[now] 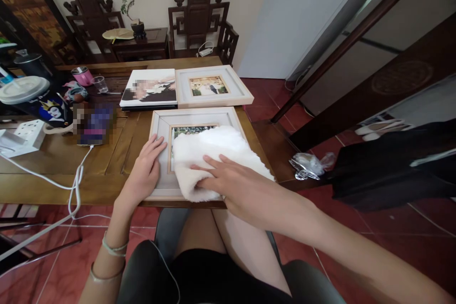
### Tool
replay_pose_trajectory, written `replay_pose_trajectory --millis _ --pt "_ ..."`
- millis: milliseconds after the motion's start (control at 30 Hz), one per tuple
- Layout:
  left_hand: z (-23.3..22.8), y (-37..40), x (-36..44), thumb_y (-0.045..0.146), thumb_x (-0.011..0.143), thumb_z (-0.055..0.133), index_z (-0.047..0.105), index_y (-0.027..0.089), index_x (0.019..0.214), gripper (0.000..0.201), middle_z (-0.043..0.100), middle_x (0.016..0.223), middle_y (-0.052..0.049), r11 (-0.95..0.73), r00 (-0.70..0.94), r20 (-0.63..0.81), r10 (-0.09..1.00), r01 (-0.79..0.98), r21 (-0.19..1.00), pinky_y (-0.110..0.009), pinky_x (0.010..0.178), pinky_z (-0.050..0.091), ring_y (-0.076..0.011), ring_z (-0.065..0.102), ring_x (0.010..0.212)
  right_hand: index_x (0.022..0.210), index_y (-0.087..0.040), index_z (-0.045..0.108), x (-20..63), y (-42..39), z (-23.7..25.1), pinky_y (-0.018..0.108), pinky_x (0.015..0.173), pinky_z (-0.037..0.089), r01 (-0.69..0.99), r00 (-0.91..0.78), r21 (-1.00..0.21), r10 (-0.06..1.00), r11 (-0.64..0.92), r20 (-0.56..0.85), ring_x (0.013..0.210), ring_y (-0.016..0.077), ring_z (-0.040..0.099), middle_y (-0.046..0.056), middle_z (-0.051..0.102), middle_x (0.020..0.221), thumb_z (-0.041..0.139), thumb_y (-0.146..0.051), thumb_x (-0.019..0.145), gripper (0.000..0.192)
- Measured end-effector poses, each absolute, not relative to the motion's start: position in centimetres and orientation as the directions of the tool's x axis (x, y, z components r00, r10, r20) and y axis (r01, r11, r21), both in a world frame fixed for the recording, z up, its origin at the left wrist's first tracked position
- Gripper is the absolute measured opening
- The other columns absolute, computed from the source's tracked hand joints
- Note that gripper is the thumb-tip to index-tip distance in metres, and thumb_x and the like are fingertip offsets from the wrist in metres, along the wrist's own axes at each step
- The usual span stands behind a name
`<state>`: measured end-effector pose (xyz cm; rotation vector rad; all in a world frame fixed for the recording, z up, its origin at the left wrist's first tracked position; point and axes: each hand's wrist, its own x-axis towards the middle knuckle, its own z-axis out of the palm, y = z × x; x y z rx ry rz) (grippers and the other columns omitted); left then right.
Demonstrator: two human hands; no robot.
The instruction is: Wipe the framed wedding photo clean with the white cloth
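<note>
The right hand (228, 183) lies flat and spread on a folded white cloth (213, 159), fingers pointing left, pressing it down without pinching it. The cloth rests on the glass of the nearest picture frame (160, 126), its long axis running from the frame's near edge out toward the frame's far right corner. The left hand (147, 168) lies open, palm down, on the frame's left border, just beside the cloth, steadying it. Beyond the frame's far edge lie a second frame (213, 86) and a photo canvas (149, 88), side by side on the wooden table (53, 161).
</note>
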<state>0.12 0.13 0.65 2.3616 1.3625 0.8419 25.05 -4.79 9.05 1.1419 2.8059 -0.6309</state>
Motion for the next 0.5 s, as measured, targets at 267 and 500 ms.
replay_pose_trajectory --millis 267,500 --pt "0.5 0.1 0.1 0.01 0.092 0.033 0.053 0.015 0.132 0.045 0.049 0.144 -0.013 -0.52 0.379 0.36 0.853 0.686 0.51 -0.054 0.116 0.029 -0.023 0.031 0.143 0.121 -0.013 0.06 24.7 -2.0 7.5 0.053 0.116 0.024 0.725 -0.674 -0.227 0.738 0.651 -0.037 0.142 0.0313 0.027 0.011 0.047 0.146 0.037 0.012 0.067 0.064" --pt "0.6 0.1 0.1 0.009 0.091 0.035 0.053 0.017 0.133 0.046 0.049 0.145 -0.012 -0.513 0.376 0.352 0.857 0.677 0.527 -0.054 0.117 0.027 -0.0232 0.03 0.144 0.124 -0.016 0.06 24.4 -3.6 8.0 0.056 0.116 0.022 0.716 -0.687 -0.294 0.713 0.633 -0.139 0.144 0.0317 0.02 0.01 0.042 0.15 0.039 0.012 0.067 0.067"
